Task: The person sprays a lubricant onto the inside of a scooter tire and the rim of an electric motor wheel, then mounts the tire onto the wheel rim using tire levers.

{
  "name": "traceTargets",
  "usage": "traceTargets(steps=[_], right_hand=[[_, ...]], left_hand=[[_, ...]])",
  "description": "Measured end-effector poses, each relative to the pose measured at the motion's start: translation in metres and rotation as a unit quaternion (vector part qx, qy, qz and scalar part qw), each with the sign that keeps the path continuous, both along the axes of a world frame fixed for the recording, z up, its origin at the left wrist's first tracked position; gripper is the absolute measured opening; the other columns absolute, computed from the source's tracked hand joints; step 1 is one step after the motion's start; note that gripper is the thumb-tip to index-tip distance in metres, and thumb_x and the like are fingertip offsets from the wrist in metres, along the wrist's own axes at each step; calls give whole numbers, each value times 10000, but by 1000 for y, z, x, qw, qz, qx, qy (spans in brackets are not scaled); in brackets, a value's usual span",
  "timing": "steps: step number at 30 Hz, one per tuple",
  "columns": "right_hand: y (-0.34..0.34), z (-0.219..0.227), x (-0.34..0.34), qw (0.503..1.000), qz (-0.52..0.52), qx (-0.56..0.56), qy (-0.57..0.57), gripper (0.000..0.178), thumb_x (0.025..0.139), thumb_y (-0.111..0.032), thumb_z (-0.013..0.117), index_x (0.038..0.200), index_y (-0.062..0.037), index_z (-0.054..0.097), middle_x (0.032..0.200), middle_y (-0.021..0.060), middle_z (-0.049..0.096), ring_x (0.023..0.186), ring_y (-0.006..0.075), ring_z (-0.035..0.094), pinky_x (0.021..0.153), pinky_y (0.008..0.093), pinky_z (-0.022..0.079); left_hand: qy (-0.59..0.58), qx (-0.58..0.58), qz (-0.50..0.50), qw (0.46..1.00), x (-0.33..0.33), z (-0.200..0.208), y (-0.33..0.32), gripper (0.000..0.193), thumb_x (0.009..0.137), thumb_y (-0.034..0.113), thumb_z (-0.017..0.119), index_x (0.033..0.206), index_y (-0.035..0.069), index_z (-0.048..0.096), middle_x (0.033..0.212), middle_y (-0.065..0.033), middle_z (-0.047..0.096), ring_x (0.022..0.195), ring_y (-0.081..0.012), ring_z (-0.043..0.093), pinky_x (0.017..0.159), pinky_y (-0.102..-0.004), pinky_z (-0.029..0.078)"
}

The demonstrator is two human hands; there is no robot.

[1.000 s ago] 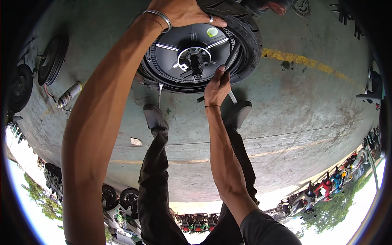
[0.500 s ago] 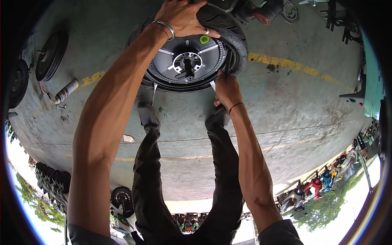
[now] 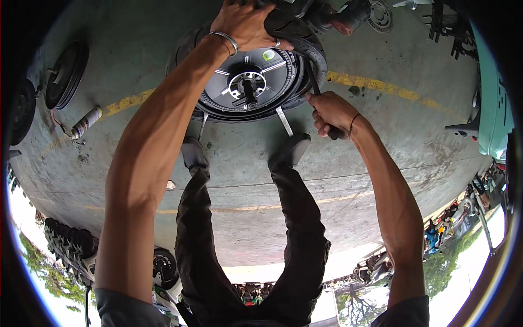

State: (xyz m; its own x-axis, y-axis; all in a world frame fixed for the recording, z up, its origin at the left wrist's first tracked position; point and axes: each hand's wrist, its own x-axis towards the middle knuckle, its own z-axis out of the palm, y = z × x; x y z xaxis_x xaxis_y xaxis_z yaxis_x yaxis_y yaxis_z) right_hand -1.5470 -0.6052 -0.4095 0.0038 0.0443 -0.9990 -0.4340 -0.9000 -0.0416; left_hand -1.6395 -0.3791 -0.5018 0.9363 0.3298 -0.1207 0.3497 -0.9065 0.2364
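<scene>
A wheel lies flat on the floor at the top of the view, a black tyre [image 3: 316, 54] around its grey hub [image 3: 272, 82] with a dark axle standing up in the middle. My left hand [image 3: 245, 27] rests on the tyre's far side, fingers spread, a ring on one of them. In my right hand [image 3: 335, 113] is the handle of a dark tyre lever [image 3: 313, 79], its far end in at the tyre's right side beside the rim. Two silver levers, one at the right [image 3: 285, 121] and another at the left [image 3: 203, 126], stick out from the near rim toward my shoes.
Further left, a spray can [image 3: 87, 122] lies near a loose black wheel rim [image 3: 66, 75]. Dark parts and a round metal disc [image 3: 381, 16] sit beyond the tyre at the right. A green panel [image 3: 493, 92] stands at the right edge. Parked motorbikes line the bottom rim of the view.
My right hand has moved right, from the near silver lever to the dark lever at the tyre's right side. My right shoe has turned outward. My left hand stays on the tyre.
</scene>
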Motion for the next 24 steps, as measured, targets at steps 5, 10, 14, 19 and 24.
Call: traceTargets(steps=[5,10,14,19,24], right_hand=[[-8,-5,52,992,79,-29,95,392,995,-328,509,710,-142,315,574,-66,259,410,39,228,311,226,167],[-39,-16,100,983,62,-23,169,373,991,-347,514,712,-159,353,583,-76,264,416,30,219,316,205,154],[-61,-43,144,966,72,15,249,422,986,-400,517,676,-159,364,554,-67,287,379,12,229,264,203,189],[-81,-56,127,966,80,75,234,394,990,-395,507,716,-142,380,568,-65,299,375,14,239,269,202,185],[-73,-25,43,983,-87,60,151,395,999,-392,487,730,-116,402,566,-49,339,393,48,298,316,229,255]], left_hand=[[53,-34,12,998,-1,-1,7,957,566,734,734,1244,79,569,1099,-191,662,1037,-355,629,912,-479,473],[15,-34,2,999,9,5,6,999,554,747,732,1269,73,549,1090,-203,662,1043,-367,629,912,-489,476],[147,-72,26,986,26,30,7,1010,567,735,735,1304,78,517,1140,-223,646,1069,-387,617,943,-494,473],[98,-132,-4,986,26,29,11,1028,563,723,752,1327,83,498,1148,-245,638,1076,-429,601,964,-493,464],[132,-43,13,990,24,29,19,914,586,682,768,1248,82,578,1089,-217,665,1001,-404,635,920,-502,477]])
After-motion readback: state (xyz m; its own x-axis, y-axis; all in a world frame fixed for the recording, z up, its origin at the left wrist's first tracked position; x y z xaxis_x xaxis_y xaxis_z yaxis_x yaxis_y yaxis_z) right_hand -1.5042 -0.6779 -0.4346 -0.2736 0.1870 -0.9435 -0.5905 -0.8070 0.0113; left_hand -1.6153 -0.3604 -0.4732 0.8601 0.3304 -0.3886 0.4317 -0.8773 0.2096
